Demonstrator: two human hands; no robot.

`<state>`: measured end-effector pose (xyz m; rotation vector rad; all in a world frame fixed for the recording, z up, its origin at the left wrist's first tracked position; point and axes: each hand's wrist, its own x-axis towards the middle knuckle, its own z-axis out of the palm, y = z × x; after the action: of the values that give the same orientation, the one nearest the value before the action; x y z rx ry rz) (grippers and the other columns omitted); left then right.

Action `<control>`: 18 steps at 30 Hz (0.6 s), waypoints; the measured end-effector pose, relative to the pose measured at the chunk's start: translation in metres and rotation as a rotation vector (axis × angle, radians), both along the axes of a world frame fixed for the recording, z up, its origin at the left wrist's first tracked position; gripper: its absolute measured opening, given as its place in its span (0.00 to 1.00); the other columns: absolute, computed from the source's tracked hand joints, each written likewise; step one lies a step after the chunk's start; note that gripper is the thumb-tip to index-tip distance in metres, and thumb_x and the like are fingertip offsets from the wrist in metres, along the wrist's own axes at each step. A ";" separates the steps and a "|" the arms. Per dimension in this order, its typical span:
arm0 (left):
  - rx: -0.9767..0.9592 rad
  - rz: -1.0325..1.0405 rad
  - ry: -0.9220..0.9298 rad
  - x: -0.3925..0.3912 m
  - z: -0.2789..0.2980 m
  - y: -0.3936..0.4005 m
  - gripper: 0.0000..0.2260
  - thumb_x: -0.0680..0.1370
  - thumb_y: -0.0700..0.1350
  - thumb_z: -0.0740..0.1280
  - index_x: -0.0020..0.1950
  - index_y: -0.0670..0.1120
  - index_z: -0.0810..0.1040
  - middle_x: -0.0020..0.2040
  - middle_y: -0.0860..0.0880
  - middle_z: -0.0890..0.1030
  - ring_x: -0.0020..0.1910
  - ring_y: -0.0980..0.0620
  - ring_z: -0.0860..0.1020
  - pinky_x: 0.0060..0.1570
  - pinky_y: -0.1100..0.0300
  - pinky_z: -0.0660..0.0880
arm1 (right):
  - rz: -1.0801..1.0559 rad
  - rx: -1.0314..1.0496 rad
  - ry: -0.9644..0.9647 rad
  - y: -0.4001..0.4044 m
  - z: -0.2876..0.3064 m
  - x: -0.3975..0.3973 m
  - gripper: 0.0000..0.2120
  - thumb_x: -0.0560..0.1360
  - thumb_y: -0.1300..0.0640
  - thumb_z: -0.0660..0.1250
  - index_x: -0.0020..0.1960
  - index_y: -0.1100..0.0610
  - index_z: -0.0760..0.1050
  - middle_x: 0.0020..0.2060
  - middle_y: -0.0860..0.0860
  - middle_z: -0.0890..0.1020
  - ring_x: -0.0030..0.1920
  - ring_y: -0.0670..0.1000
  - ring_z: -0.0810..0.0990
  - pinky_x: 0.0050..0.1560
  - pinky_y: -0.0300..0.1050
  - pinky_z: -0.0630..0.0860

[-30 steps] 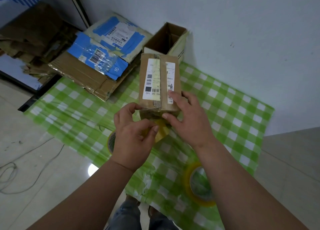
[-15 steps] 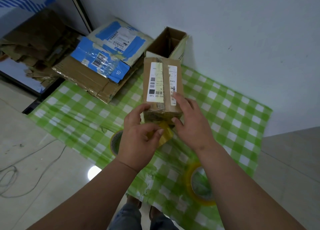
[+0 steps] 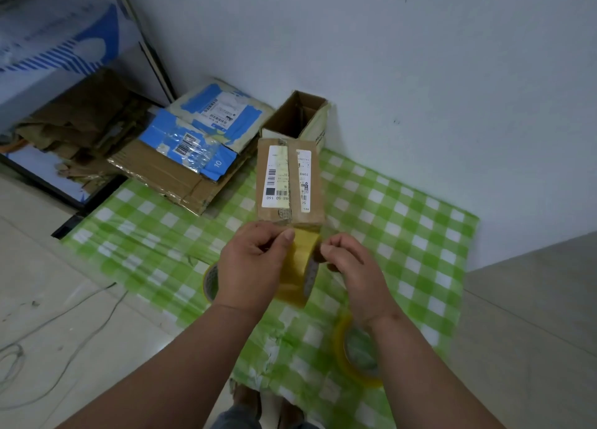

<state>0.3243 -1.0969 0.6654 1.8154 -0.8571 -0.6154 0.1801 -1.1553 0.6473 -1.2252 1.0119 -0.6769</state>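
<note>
Judging by its cardboard core, the roll of packing tape (image 3: 298, 267) is expected to be light and stiff, so a firm grip around the ring is well tolerated. It is held in the air just in front of the near end of a sealed cardboard box (image 3: 289, 180), which lies on a green checked cloth (image 3: 403, 228) spread on the floor (image 3: 64, 299). The roll is gripped by the left hand (image 3: 252, 264), whose fingers are curled round it and whose thumb is pressed on its outer face near the top. The right hand (image 3: 349, 267) is closed too, with its fingertips pinched at the right rim of the roll; whether the loose end of the tape is caught there cannot be told. The outer face is smooth and probably a little slippery, while any freed strip is thin and sticky, and it can be folded onto itself or torn if it is pulled crooked. The end is best taken at its very edge, between thumb and forefinger. The box is judged to be light and easily pushed along the glossy cloth, so it should be steadied when tape is pressed on it. A second roll (image 3: 210, 281) is seen behind the left hand, and a third roll (image 3: 355, 351) beside the right forearm.
</note>
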 end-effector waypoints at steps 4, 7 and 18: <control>0.046 0.095 0.005 -0.003 0.012 -0.002 0.11 0.75 0.49 0.73 0.37 0.65 0.79 0.43 0.57 0.81 0.45 0.64 0.78 0.44 0.67 0.71 | 0.252 0.106 0.041 0.014 0.011 0.001 0.18 0.69 0.47 0.75 0.53 0.55 0.79 0.44 0.45 0.84 0.46 0.44 0.82 0.50 0.41 0.78; 0.044 0.139 0.052 -0.005 0.021 -0.004 0.11 0.76 0.49 0.72 0.37 0.64 0.80 0.42 0.56 0.82 0.42 0.64 0.78 0.41 0.68 0.72 | 0.359 0.019 0.225 0.020 0.013 0.001 0.18 0.72 0.52 0.75 0.60 0.49 0.77 0.50 0.48 0.85 0.52 0.48 0.84 0.58 0.52 0.78; -0.070 0.433 0.801 -0.008 0.043 -0.002 0.05 0.77 0.39 0.70 0.42 0.43 0.82 0.26 0.55 0.79 0.23 0.62 0.75 0.25 0.70 0.71 | 0.396 -0.217 0.277 -0.008 0.048 -0.022 0.14 0.68 0.40 0.74 0.37 0.47 0.74 0.28 0.37 0.77 0.29 0.36 0.74 0.29 0.28 0.67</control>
<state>0.3162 -1.0984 0.7086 1.4289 0.0523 -0.9095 0.1585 -1.1629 0.6948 -1.6879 0.8962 -0.3161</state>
